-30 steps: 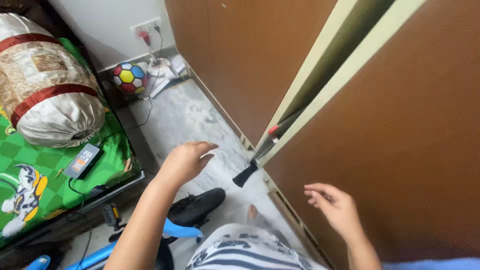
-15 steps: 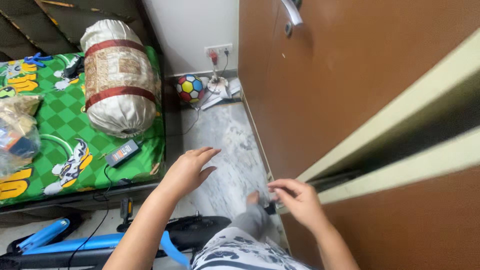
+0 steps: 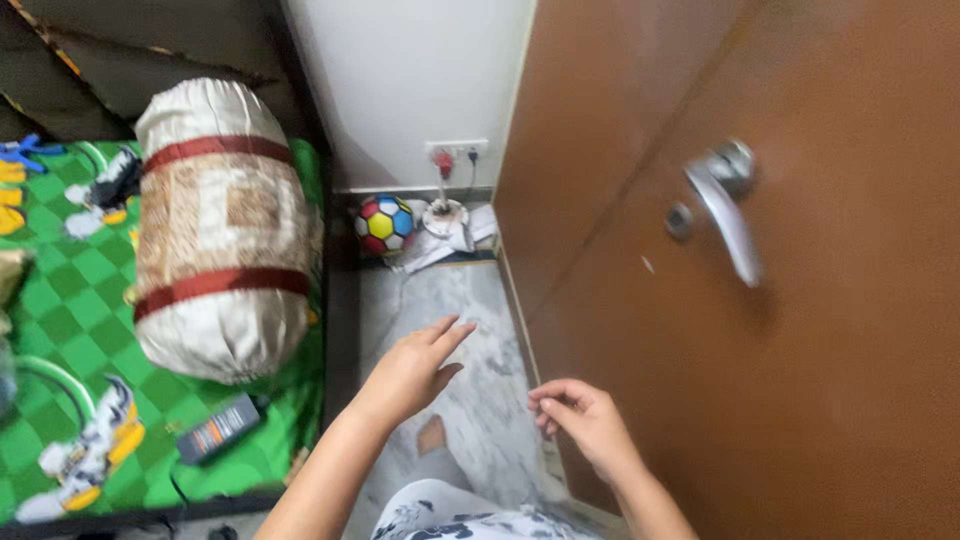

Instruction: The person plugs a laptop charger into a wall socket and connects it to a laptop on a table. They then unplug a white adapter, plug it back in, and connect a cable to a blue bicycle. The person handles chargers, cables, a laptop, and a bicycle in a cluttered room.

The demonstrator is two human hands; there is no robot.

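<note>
My left hand (image 3: 412, 370) hovers over the marble floor (image 3: 455, 300), fingers spread, holding nothing. My right hand (image 3: 585, 425) is low beside the brown wooden door (image 3: 800, 350), fingers curled loosely with thumb and forefinger near each other, and nothing visible in it. The door's silver lever handle (image 3: 722, 205) is up to the right, well above that hand. My foot (image 3: 432, 436) and a patterned garment (image 3: 470, 515) show below the hands.
A bed with a green checkered sheet (image 3: 70, 330) lies at left, bearing a cream and red bolster (image 3: 220, 235) and a black power adapter (image 3: 218, 428). A multicoloured ball (image 3: 385, 224), papers and a wall socket (image 3: 455, 152) with plugs sit at the far wall.
The view has swung up and right; the gap between the doors and the blue scooter are out of sight. My right hand came away from the door's lower edge.
</note>
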